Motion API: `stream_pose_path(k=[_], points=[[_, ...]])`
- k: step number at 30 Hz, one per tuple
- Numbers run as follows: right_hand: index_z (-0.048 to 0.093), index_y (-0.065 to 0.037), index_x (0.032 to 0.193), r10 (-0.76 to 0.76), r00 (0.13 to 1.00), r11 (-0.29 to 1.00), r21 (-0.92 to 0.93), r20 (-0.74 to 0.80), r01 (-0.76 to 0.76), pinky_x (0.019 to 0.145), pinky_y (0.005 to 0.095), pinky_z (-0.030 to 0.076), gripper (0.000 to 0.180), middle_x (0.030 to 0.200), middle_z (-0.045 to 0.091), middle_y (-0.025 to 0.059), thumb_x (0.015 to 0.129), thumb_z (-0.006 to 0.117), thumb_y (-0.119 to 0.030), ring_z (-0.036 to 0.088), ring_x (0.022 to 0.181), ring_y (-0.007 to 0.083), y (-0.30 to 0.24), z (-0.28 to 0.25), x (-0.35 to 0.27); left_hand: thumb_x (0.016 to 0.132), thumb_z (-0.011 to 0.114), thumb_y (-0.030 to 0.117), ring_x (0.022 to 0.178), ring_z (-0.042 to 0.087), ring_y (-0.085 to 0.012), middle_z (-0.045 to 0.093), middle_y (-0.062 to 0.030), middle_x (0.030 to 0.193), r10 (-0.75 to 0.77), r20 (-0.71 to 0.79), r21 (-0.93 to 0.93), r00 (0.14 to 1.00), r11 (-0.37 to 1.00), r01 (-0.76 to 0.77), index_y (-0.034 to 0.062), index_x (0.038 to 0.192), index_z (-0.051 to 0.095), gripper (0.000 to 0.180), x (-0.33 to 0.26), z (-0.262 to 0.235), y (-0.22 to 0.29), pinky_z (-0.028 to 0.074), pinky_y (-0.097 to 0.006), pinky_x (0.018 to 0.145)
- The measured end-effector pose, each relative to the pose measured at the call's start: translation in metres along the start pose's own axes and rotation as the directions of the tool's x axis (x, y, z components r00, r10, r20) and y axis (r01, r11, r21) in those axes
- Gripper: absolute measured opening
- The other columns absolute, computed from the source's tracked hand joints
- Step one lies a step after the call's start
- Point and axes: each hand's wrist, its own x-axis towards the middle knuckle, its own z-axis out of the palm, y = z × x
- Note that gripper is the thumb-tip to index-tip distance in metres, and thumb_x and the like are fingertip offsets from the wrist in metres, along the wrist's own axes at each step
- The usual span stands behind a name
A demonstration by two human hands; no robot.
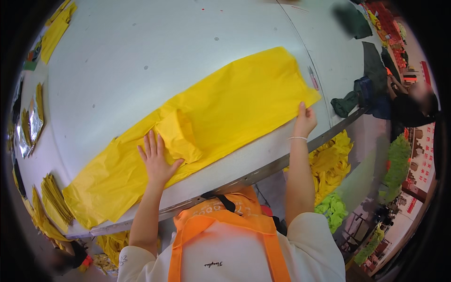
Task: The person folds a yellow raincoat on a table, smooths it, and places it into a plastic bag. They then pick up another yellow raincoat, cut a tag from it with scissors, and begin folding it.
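Observation:
A long yellow garment (244, 94) of thin, smooth fabric lies stretched diagonally over the white table, from the near left to the far right. A folded sleeve-like piece (176, 134) rests on top near its middle. My left hand (157, 160) lies flat with spread fingers on the fabric, just left of that piece. At the right end, my right hand (304, 118) pinches the near corner of the yellow garment between thumb and fingers. A small pair of thread snips (313, 79) lies just beyond that end.
The metal table edge (253, 177) runs close before me. Yellow stacks (55, 199) and a clear-wrapped bundle (33, 122) lie at the left. Dark green cloth (345, 104) sits at the right, near another person (413, 103). Yellow cloth (331, 162) and lime cloth (332, 211) are heaped below the table.

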Motion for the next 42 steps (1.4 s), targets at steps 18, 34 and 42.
stream_pose_path(k=[18,34,42], points=[[0.04,-0.01,0.135,-0.461,0.03,0.295,0.121,0.887,0.948,0.107,0.0485,0.023,0.062,0.138,0.04,0.015,0.082,0.064,-0.033,0.03,0.132,0.0336,-0.05,0.136,-0.03,0.072,0.048,0.072,0.138,0.012,-0.0394,0.015,-0.0178,0.151,-0.048,0.041,0.094,0.998,0.995,0.044,-0.0005,0.138,0.03,0.1,0.021,0.014,0.012,0.005,-0.059,0.107],[0.028,-0.015,0.143,-0.18,0.053,0.22,-0.012,0.982,0.976,0.111,0.0513,0.013,0.062,0.15,0.022,0.0136,0.091,0.047,-0.044,0.016,0.14,0.0305,-0.038,0.136,0.032,0.074,0.037,0.077,0.136,0.017,-0.0418,0.022,-0.022,0.148,-0.06,0.024,0.083,0.998,0.995,0.058,-0.0062,0.128,0.039,0.099,0.02,0.014,0.012,0.005,-0.061,0.106],[0.028,-0.006,0.141,-0.251,0.729,0.247,-0.686,0.637,0.685,0.11,0.0496,0.017,0.069,0.145,0.026,0.0215,0.088,0.055,-0.04,0.021,0.137,0.0329,-0.012,0.061,0.129,0.075,0.04,0.075,0.137,0.015,-0.0399,0.02,-0.0194,0.149,-0.043,-0.002,0.085,0.999,0.995,0.043,-0.0036,0.13,0.038,0.096,0.022,0.013,0.012,0.006,-0.06,0.107]])
